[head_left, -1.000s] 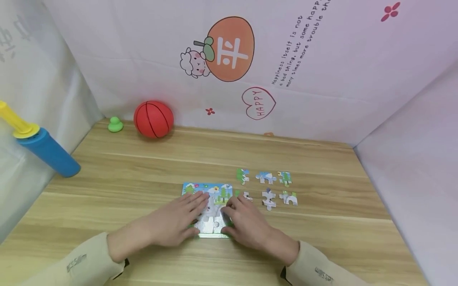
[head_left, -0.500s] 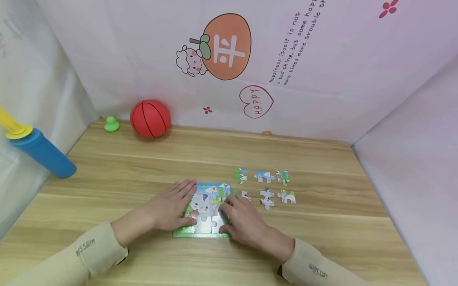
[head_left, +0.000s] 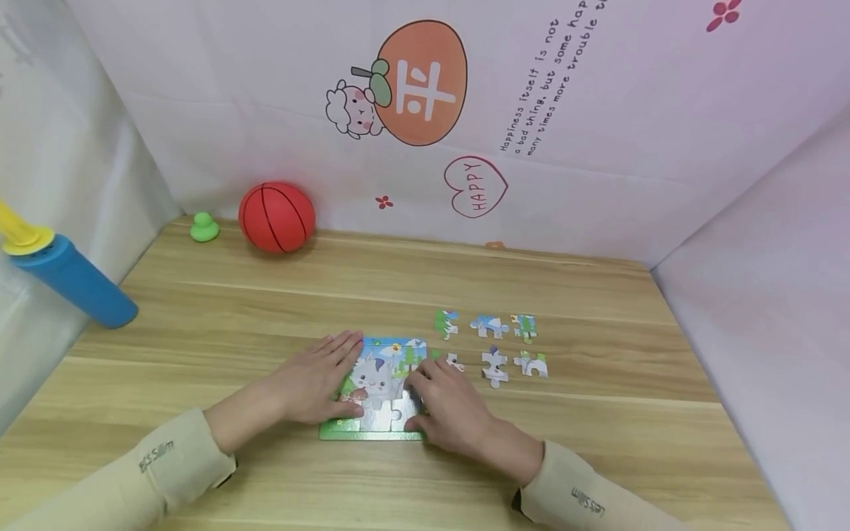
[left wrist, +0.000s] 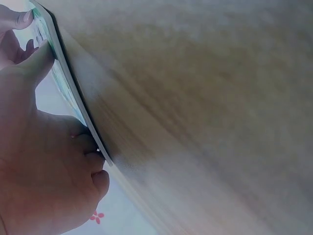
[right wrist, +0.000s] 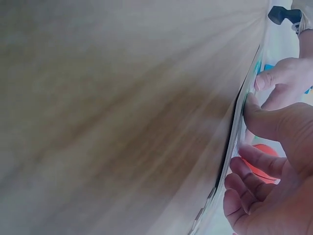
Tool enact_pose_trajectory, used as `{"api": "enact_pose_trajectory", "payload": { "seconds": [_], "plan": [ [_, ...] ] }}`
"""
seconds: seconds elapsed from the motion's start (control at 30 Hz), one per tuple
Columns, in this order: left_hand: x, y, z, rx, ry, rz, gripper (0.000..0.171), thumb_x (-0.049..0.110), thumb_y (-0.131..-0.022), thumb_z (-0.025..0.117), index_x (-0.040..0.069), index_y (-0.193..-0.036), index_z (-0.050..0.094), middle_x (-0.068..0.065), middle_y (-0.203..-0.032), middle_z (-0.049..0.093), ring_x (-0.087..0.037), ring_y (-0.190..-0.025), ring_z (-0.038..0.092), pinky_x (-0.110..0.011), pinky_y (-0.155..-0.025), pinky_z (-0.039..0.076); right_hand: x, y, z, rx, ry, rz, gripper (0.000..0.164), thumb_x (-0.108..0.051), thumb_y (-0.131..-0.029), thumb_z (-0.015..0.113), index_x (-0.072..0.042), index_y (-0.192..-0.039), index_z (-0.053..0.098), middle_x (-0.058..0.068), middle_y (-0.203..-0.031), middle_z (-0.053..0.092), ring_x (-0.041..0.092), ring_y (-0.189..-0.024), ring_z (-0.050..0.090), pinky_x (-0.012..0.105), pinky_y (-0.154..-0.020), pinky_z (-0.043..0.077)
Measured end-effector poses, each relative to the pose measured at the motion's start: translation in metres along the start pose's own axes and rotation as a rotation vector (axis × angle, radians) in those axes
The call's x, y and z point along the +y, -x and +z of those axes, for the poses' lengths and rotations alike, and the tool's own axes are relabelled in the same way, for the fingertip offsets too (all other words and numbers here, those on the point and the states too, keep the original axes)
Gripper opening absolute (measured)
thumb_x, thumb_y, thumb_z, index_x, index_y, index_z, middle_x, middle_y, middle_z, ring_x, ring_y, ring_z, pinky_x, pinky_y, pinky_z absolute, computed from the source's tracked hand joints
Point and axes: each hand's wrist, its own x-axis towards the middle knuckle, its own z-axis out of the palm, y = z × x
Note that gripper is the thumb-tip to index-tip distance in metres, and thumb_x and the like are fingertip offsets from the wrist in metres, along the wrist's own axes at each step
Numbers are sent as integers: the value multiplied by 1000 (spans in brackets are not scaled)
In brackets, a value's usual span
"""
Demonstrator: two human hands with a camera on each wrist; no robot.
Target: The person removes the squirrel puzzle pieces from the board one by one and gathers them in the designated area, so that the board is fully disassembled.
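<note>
A small jigsaw puzzle board (head_left: pixel 374 435) with a grey cartoon animal and a green and blue border lies flat on the table. My left hand (head_left: pixel 312 380) rests on its left side, fingers fairly straight, thumb on the lower left part. On the lower right, my right hand (head_left: pixel 454 405) curls its fingers and thumb about a puzzle piece (head_left: pixel 400 415); the palm shadows that corner. Glare whitens the bottom row. In the right wrist view, the right thumb (right wrist: pixel 264 120) touches the board's edge. The left wrist view shows the left thumb (left wrist: pixel 41 61) on the board.
Several loose puzzle pieces (head_left: pixel 494 366) lie in two rows right of the board, one partly behind the right hand. A red ball (head_left: pixel 277 217) and a green toy (head_left: pixel 204 227) stand at the back left. A blue pump (head_left: pixel 76 284) with a yellow handle leans left.
My left hand has slid left off the middle of the board onto its left side, uncovering the cartoon animal. My right hand stays at the lower right. The view shifted slightly.
</note>
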Motion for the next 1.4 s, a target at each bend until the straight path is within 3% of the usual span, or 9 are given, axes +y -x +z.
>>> {"api": "enact_pose_trajectory", "payload": {
  "seconds": [0.2, 0.47, 0.7, 1.0, 1.23, 1.3, 1.4],
  "plan": [
    [0, -1, -1, -2, 1, 0, 102, 65, -96, 61, -4, -162, 25, -20, -175, 17, -37, -164, 17, -55, -134, 21, -4, 5, 0, 41, 20, -9, 50, -37, -79, 89, -12, -116, 68, -2, -106, 67, 11, -92, 55, 26, -80, 52],
    [2, 0, -1, -7, 15, -9, 102, 65, -95, 62, -3, -163, 25, -19, -175, 17, -37, -164, 16, -56, -134, 21, -11, 17, 3, 118, 94, -110, 39, -28, -86, 85, -13, -112, 60, -2, -104, 66, 12, -95, 59, 29, -86, 56],
    [3, 1, -2, -12, 20, -15, 100, 61, -96, 62, -4, -162, 25, -20, -175, 15, -37, -164, 16, -55, -135, 20, -16, 26, 4, 133, 31, -138, 22, -17, -98, 71, -12, -113, 56, -4, -95, 68, 8, -86, 63, 25, -78, 57],
    [6, 2, -3, -11, 24, -16, 99, 59, -97, 63, -5, -162, 25, -20, -175, 16, -38, -164, 16, -55, -135, 20, -14, 29, 1, 170, 4, -205, 17, -14, -98, 69, -14, -107, 55, -7, -86, 67, 6, -76, 63, 22, -73, 56],
    [7, 1, -3, -11, 25, -11, 99, 59, -97, 63, -4, -162, 25, -19, -175, 16, -38, -164, 16, -56, -135, 20, 15, 41, -24, 387, 54, -275, 25, -6, -89, 74, -8, -108, 58, -2, -86, 71, 11, -77, 69, 27, -73, 60],
    [6, 1, -2, -9, 23, -12, 99, 60, -97, 63, -4, -162, 25, -20, -175, 16, -38, -164, 16, -56, -135, 20, 30, 48, -33, 397, 47, -231, 27, -4, -88, 75, -7, -108, 58, -1, -85, 71, 10, -76, 68, 28, -72, 60],
    [6, 2, -2, -6, 22, -12, 100, 61, -97, 62, -4, -162, 25, -20, -175, 16, -38, -164, 16, -56, -134, 20, 53, 61, -47, 340, -21, -109, 25, -2, -88, 76, -6, -107, 60, -1, -84, 69, 5, -72, 61, 23, -65, 55]
  ]
}}
